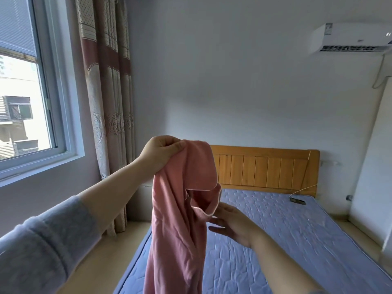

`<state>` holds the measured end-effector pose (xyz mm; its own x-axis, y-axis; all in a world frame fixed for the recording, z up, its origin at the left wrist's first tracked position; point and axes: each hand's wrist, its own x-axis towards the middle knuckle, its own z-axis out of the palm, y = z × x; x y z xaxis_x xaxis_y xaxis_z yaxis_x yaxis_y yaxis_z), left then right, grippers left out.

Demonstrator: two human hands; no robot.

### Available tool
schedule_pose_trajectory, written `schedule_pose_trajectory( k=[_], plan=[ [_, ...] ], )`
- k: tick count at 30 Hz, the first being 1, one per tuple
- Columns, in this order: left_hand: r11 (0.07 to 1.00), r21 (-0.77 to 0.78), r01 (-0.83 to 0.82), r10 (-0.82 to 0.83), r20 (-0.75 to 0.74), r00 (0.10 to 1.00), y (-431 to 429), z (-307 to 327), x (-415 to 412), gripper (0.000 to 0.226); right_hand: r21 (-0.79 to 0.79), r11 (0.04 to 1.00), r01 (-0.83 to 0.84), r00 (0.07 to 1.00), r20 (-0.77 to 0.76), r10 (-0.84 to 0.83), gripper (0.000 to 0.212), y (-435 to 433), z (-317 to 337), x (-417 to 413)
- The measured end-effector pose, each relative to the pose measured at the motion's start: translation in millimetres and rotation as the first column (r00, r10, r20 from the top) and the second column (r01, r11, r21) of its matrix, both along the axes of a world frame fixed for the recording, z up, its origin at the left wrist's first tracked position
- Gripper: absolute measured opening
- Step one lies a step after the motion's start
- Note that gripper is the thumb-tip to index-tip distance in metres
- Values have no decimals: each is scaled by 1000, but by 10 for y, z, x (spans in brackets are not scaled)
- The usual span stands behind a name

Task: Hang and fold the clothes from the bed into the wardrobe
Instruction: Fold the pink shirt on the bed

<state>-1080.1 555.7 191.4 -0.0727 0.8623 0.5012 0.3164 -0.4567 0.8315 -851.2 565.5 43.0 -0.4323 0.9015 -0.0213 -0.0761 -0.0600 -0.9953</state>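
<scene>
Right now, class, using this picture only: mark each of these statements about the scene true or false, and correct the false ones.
1. The left hand grips the pink garment at its top. True.
2. The right hand is closed round a hanger. False: it is open, fingers straight, by the pink garment's edge; no hanger shows.
3. A small dark object lies on the mattress near the headboard. True.
4. The pink garment lies flat on the mattress. False: it hangs from the left hand, above the mattress.
</scene>
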Motion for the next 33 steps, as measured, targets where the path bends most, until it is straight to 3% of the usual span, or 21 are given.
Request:
schedule_pose_trajectory(
  k=[4, 7, 9, 11, 13, 15, 18, 22, 26, 28, 31, 33],
  plan=[
    [1000, 9, 13, -13, 18, 1000, -29, -19, -33, 8, 42, 998, 40, 998, 48, -42, 26, -73, -3, -154],
    [1000, 12, -12, 12, -10, 1000, -41, -37, -87, 9, 133, 960, 245, 968, 21, -250, 39, -118, 180, -264],
    [998, 31, -58, 59, -17, 998, -54, -49, -145, 10, 141, 935, 325, 938, -174, -300, 46, -102, 304, -221],
    [995, 40, -89, 89, 11, 996, -76, -46, -209, 12, 128, 984, 127, 921, -384, -69, 55, -114, 349, -147],
    [994, 38, -99, 98, 44, 994, -100, -36, -262, 14, 189, 976, -110, 968, -201, 148, 52, -228, 192, -136],
    [993, 41, -106, 104, 46, 993, -123, -42, -276, 15, 169, 980, -100, 995, 31, 97, 42, -305, -31, -207],
    [994, 40, -103, 103, 10, 995, -146, -87, -247, 12, 200, 976, 84, 996, 24, -90, 31, -325, -97, -326],
    [990, 43, -135, 135, 8, 991, -160, -113, -303, 16, 298, 936, 187, 976, 57, -212, 22, -301, 40, -411],
    [977, 17, -214, 214, -16, 977, -188, -210, -466, 10, 416, 844, 340, 896, 130, -425, 31, -224, 182, -283],
    [967, -3, -253, 253, -52, 966, -202, -313, -533, 12, 448, 824, 348, 826, 268, -495, 20, -173, 235, -160],
    [953, -13, -301, 297, -125, 947, -217, -488, -594, 14, 427, 856, 292, 748, 455, -483, 41, -124, 235, 70],
    [947, -14, -322, 315, -168, 934, -223, -599, -614, 16, 360, 896, 261, 817, 412, -404, 44, -143, 221, 212]
  ],
)
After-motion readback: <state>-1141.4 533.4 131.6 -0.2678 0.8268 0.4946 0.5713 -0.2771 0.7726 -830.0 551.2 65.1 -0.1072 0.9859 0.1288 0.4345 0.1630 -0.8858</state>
